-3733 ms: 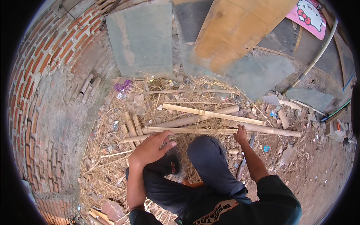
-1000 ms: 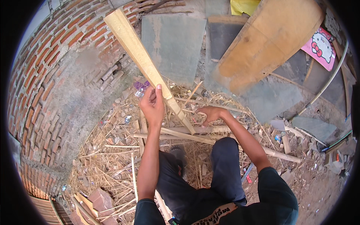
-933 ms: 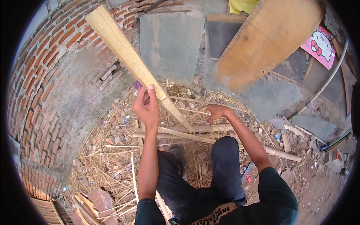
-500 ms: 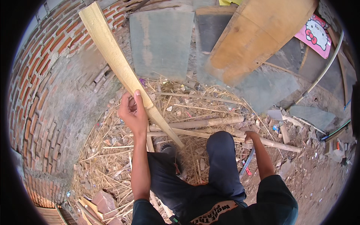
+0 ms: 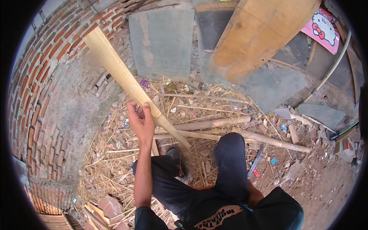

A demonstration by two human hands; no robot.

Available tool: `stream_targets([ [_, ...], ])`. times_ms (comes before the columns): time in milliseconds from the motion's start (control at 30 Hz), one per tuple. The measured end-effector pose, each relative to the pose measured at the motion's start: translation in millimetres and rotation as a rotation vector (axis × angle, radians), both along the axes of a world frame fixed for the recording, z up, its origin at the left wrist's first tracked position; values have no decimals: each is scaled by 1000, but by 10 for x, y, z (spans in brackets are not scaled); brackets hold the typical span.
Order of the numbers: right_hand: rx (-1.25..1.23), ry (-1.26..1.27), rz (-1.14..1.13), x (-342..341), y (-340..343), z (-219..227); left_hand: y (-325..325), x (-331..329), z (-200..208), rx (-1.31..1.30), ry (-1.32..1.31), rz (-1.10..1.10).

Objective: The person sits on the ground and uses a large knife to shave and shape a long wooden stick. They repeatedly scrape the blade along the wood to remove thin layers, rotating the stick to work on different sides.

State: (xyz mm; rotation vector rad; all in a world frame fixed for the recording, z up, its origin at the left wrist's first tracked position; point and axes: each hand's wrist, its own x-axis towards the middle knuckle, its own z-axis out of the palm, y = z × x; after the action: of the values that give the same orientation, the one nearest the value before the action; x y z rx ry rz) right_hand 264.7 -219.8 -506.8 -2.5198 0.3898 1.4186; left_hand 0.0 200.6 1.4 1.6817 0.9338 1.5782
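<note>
My left hand (image 5: 142, 124) is closed around a long, pale split bamboo slat (image 5: 117, 71), near a node below its middle. The slat leans diagonally, its broad upper end toward the brick wall and its narrow lower end near the ground between my feet. My right forearm (image 5: 254, 194) passes down beside my right thigh, and the hand itself is hidden behind my leg. Bamboo poles lie across the ground in front of my knees, one pole (image 5: 281, 143) reaching out to the right. Beside my right knee rests a long grey blade (image 5: 255, 161) next to a small red piece (image 5: 256, 173).
A brick wall (image 5: 40, 76) rises on the left. Grey panels (image 5: 161, 42) and a brown wooden board (image 5: 260, 34) lean at the back, with a pink cartoon panel (image 5: 322, 30) at far right. Straw, bamboo strips and rubble (image 5: 111, 153) cover the ground.
The bamboo slat's upper end has dropped lower in the picture, and my left hand has shifted slightly down and right with it. My right hand has left the bamboo pole and gone behind my leg.
</note>
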Motion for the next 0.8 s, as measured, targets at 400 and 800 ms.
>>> stream_targets([
  [400,51,-163,-60,46,155,61,256,-31,548,-201,195,-467],
  [800,77,-246,-151,-57,129,88,482,339,980,-130,-53,-928],
])
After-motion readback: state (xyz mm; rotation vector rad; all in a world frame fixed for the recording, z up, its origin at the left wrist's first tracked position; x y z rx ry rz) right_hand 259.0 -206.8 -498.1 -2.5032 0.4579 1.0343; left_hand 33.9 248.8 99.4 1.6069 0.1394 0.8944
